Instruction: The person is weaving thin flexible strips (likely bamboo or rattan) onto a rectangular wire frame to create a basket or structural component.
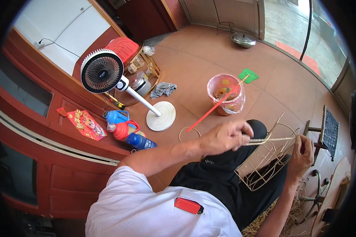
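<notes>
A pale, thin cane-like strand point(271, 140) runs doubled between my hands, above my lap. My left hand point(225, 137) is closed around one end of it, fingers curled. At the other end, my right hand point(303, 154) pinches the strand between thumb and fingers. Just below, an open basket frame point(261, 168) of thin pale rods rests tilted on my dark-trousered legs. The strand passes over the frame's upper part; I cannot tell whether it is tied to it. Loose strands point(269, 221) lie in a heap beside my right leg.
Ahead stand a pink lined bin point(225, 94) and a red-handled green fly swatter point(217, 102) across it. A white fan point(160, 115) and several bottles point(124, 130) are to the left. A dark-topped stool point(329, 132) stands at the right. A lidded pan point(244, 40) sits farther off.
</notes>
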Demonstrator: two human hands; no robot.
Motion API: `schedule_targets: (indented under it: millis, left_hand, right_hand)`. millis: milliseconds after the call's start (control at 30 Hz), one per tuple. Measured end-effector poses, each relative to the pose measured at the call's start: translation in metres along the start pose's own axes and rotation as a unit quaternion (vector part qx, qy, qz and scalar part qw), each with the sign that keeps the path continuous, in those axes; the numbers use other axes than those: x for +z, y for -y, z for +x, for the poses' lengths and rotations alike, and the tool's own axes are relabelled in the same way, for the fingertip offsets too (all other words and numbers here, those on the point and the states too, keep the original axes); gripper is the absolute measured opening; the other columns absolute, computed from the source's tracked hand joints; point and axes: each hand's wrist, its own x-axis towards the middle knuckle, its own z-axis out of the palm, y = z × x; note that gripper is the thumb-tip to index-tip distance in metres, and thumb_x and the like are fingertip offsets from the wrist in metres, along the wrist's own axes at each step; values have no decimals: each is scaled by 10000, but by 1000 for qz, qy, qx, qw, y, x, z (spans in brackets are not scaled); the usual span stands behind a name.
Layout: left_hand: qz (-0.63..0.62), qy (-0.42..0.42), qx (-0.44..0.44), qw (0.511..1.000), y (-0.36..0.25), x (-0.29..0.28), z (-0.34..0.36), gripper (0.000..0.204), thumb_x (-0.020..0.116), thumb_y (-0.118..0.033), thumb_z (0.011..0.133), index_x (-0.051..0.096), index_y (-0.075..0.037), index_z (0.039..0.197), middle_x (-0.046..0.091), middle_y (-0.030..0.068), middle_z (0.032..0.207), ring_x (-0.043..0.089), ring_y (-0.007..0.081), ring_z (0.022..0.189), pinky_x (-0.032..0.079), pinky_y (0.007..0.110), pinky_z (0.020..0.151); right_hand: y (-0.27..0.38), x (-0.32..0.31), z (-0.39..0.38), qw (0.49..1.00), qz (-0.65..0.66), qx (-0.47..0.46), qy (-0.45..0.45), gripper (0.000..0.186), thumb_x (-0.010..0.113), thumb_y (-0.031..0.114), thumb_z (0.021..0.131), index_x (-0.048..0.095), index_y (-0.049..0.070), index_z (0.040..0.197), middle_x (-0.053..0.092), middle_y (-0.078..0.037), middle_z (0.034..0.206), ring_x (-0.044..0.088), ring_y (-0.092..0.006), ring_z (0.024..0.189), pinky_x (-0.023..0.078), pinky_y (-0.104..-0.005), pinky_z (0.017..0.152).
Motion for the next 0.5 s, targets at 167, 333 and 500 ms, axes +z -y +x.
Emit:
schedule_targets:
  millis: [167, 333, 500]
  left_hand:
    - [45, 11, 100, 994, -36, 47, -2, 205, 669, -187, 1119, 711, -71, 1283, 669, -11, 979, 575, 97, 840, 483, 325, 795]
    - [92, 38, 326, 940, -54, 104, 34, 115, 746, -137, 989, 738, -112, 1102, 684, 109, 902, 630, 280, 902, 447, 433, 910]
    - [64, 1, 380, 923, -80, 157, 49, 72, 741, -112, 913, 731, -107, 984, 733, 168, 857, 700, 393, 915, 470, 508, 941]
  right_hand:
    - [-5, -4, -12, 995, -26, -99, -23, 105, 711, 53, 1055, 774, 8, 1126, 727, -100, 1035, 687, -205, 895, 565, -319, 808]
    - [5, -7, -20, 992, -19, -125, -26, 160, 698, 70, 1071, 789, 15, 1190, 749, -132, 1131, 722, -230, 1010, 585, -376, 895]
    - [2, -2, -17, 999, 1, -51, 3, 192, 717, 160, 1073, 806, 14, 1160, 760, -122, 1058, 721, -233, 973, 570, -393, 911]
